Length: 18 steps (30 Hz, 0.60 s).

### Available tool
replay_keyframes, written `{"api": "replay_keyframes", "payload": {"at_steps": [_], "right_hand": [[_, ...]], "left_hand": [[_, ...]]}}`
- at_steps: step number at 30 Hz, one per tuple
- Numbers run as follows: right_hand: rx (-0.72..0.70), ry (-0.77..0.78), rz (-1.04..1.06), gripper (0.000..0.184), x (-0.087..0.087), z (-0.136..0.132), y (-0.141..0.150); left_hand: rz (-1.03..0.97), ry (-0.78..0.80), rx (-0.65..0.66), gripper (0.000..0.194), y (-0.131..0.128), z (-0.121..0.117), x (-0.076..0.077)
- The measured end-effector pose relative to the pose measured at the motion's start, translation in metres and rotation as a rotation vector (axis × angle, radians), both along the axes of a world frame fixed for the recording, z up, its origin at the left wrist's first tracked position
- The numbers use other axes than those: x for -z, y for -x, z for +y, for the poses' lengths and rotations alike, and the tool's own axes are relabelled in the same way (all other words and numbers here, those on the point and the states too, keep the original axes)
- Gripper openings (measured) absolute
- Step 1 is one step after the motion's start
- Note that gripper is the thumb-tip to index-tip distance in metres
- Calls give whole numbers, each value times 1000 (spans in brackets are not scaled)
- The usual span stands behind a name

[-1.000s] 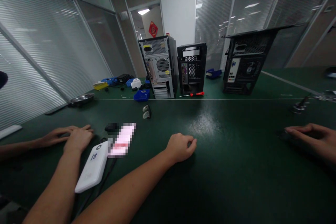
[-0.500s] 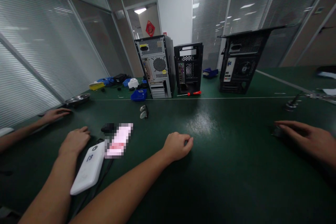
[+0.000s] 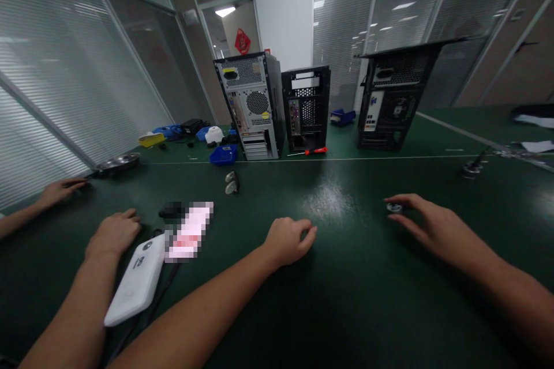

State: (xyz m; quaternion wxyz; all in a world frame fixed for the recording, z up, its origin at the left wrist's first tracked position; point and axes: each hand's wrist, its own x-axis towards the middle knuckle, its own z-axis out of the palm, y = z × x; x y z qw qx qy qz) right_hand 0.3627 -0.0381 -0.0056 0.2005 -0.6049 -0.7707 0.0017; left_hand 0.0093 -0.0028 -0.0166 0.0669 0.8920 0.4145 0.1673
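My left hand (image 3: 289, 240) rests on the green tabletop, fingers curled in and thumb bent to the index finger. A gap shows inside that loop, and I see nothing held. Farther right, my right hand (image 3: 426, 222) grips a small round silvery piece with dark openings (image 3: 393, 207) between thumb and fingertips, just over the table. Its exact kind is too small to tell. Ahead and to the left of my left hand lie small round silvery pieces with a black part (image 3: 232, 183).
Three computer cases (image 3: 255, 106) stand at the back, with a red-handled screwdriver (image 3: 315, 151) before the middle one. A blue bin (image 3: 224, 155) is left of it. A white power bank (image 3: 136, 282) and another person's hands (image 3: 115, 234) are at left. A round-based metal piece (image 3: 471, 170) stands right.
My right hand has moved left with the small round piece, which now shows more clearly. My left hand stays in place. The view has shifted slightly.
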Motion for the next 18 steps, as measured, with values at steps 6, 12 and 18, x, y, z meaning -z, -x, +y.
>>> {"api": "replay_keyframes", "payload": {"at_steps": [6,12,18], "right_hand": [[-437,-97,-70,38,-5,-26,103],[-541,-180,-40,33,5,-29,123],[-492,-141,28,38,8,-23,115]], "left_hand": [[98,-29,111,35,-9,-13,-2],[192,-45,189,28,-14,-16,2],[47,24,138,21,-13,-14,3]]}}
